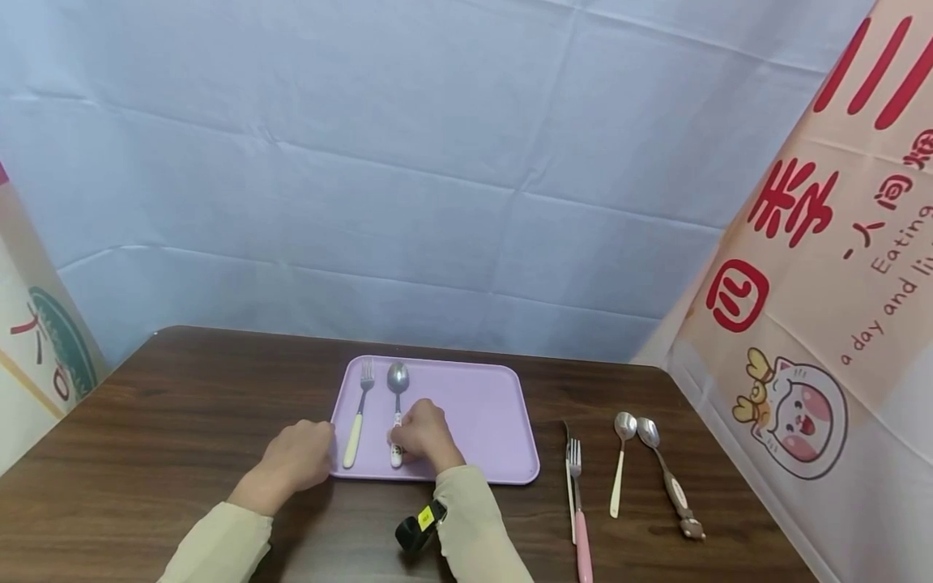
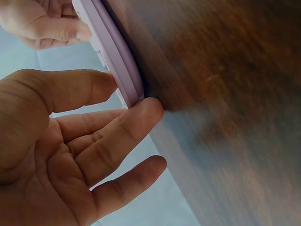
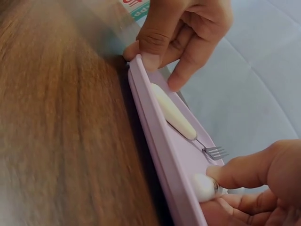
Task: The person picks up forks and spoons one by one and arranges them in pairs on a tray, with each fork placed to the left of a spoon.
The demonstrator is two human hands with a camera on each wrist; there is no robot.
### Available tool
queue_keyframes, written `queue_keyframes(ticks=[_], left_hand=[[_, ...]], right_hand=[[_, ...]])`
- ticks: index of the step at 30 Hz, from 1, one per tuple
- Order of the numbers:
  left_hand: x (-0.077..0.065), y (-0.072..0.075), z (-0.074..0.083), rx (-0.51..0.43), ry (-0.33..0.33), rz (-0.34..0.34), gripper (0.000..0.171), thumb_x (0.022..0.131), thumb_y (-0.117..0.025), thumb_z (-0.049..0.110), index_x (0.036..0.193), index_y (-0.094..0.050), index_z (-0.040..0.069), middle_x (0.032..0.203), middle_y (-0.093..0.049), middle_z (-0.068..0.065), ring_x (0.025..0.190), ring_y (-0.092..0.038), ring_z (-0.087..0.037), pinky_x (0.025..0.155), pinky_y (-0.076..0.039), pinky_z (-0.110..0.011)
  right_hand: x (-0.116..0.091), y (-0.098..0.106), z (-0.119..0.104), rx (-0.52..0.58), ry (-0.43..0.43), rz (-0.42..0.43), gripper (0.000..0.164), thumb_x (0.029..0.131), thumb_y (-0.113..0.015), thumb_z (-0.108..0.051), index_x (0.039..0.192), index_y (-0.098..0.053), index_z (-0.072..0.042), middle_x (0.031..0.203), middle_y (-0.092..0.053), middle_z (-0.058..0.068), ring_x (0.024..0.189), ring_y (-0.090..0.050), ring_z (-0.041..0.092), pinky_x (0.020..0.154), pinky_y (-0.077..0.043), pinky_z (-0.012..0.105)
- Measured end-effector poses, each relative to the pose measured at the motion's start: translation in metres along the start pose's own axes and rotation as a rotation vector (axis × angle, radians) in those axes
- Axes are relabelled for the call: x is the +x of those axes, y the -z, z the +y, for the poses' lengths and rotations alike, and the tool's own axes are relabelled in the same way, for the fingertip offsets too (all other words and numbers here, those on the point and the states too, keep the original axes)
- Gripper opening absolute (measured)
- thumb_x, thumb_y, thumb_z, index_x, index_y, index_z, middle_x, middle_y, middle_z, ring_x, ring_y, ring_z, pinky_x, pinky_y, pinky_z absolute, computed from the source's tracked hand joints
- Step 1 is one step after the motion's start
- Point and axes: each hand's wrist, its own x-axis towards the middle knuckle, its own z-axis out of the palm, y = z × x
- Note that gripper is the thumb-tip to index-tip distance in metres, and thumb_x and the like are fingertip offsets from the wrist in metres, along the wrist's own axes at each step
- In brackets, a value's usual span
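Right grip, nearly closed, pinches the white-handled spoon on the lilac tray, lower centre of the head view; left grip pinches the tray's lower-left rim. Likely light and stiff, the spoon seems best held mid-handle, where smoothness may let it slip.

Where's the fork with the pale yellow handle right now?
In the head view, the fork lies on the left side of the purple tray, just left of the spoon that the right hand holds.
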Motion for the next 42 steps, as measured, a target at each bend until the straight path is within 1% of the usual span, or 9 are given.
queue_keyframes(ticks=[3,8,10,14,18,23,33,37,42], left_hand=[[0.0,-0.001,0.0,-0.001,-0.007,0.008,0.004,0.075,-0.061,-0.002,0.076,-0.057,-0.001,0.063,-0.049,-0.008,0.054,-0.043,-0.02,0.048,-0.039,-0.036],[0.0,-0.002,0.0,-0.005,-0.008,0.01,0.004,0.075,-0.06,-0.002,0.075,-0.057,-0.001,0.062,-0.048,-0.007,0.054,-0.043,-0.02,0.048,-0.038,-0.035],[0.0,-0.002,0.0,-0.003,-0.005,0.006,0.004,0.076,-0.06,-0.002,0.075,-0.057,-0.001,0.062,-0.047,-0.007,0.054,-0.043,-0.02,0.048,-0.038,-0.035],[-0.001,-0.003,0.0,0.003,0.003,0.0,0.004,0.076,-0.06,-0.001,0.075,-0.057,-0.001,0.062,-0.047,-0.007,0.053,-0.043,-0.02,0.048,-0.038,-0.035],[-0.001,-0.003,-0.001,0.01,-0.004,0.01,0.004,0.076,-0.059,-0.001,0.074,-0.056,0.0,0.062,-0.048,-0.007,0.054,-0.043,-0.02,0.047,-0.039,-0.036],[-0.003,-0.002,-0.002,0.009,-0.004,0.009,0.004,0.076,-0.06,-0.002,0.074,-0.056,0.0,0.061,-0.047,-0.007,0.053,-0.043,-0.02,0.047,-0.039,-0.035],[-0.002,0.0,-0.002,0.013,0.0,-0.002,0.006,0.075,-0.06,-0.001,0.073,-0.055,0.001,0.062,-0.048,-0.007,0.054,-0.043,-0.02,0.048,-0.039,-0.036],[-0.001,0.0,0.0,0.012,-0.009,0.012,0.007,0.075,-0.059,-0.002,0.071,-0.054,0.002,0.063,-0.048,-0.008,0.054,-0.043,-0.021,0.047,-0.039,-0.037],[0.0,-0.001,0.0,0.002,-0.008,0.008,0.007,0.075,-0.059,-0.002,0.071,-0.054,0.002,0.062,-0.047,-0.007,0.054,-0.043,-0.021,0.047,-0.038,-0.036]], right_hand=[[0.0,-0.003,-0.003,0.006,0.008,0.008,0.026,0.071,-0.068,-0.001,0.053,-0.05,-0.005,0.049,-0.052,0.005,0.035,-0.052,0.01,0.039,-0.044,0.023],[0.001,-0.01,-0.007,-0.011,0.02,0.039,0.032,0.071,-0.068,-0.001,0.049,-0.046,-0.008,0.043,-0.047,0.001,0.032,-0.047,0.007,0.037,-0.042,0.022],[0.001,-0.012,-0.007,-0.022,0.018,0.052,0.031,0.071,-0.068,-0.001,0.05,-0.046,-0.008,0.042,-0.047,0.001,0.031,-0.045,0.006,0.037,-0.041,0.022],[0.001,-0.016,-0.008,-0.044,0.012,0.076,0.028,0.071,-0.069,-0.002,0.052,-0.049,-0.006,0.046,-0.049,0.003,0.032,-0.046,0.007,0.037,-0.041,0.022],[0.0,-0.019,-0.009,-0.071,0.021,0.108,0.029,0.07,-0.073,-0.005,0.053,-0.05,-0.006,0.049,-0.049,0.004,0.036,-0.047,0.009,0.039,-0.04,0.022],[0.0,-0.024,-0.009,-0.088,0.047,0.147,0.032,0.07,-0.075,-0.008,0.05,-0.05,-0.007,0.048,-0.047,0.001,0.044,-0.044,0.014,0.041,-0.036,0.024],[0.0,-0.024,-0.008,-0.046,0.027,0.138,0.034,0.075,-0.074,-0.016,0.05,-0.054,-0.008,0.041,-0.046,-0.003,0.037,-0.045,0.011,0.039,-0.037,0.024],[0.0,-0.023,-0.006,-0.048,0.032,0.148,0.034,0.075,-0.074,-0.015,0.048,-0.053,-0.008,0.04,-0.044,-0.004,0.039,-0.043,0.012,0.039,-0.035,0.024],[0.001,-0.021,-0.005,-0.069,0.036,0.157,0.031,0.074,-0.073,-0.014,0.049,-0.055,-0.008,0.043,-0.046,-0.003,0.042,-0.044,0.013,0.041,-0.036,0.024]])
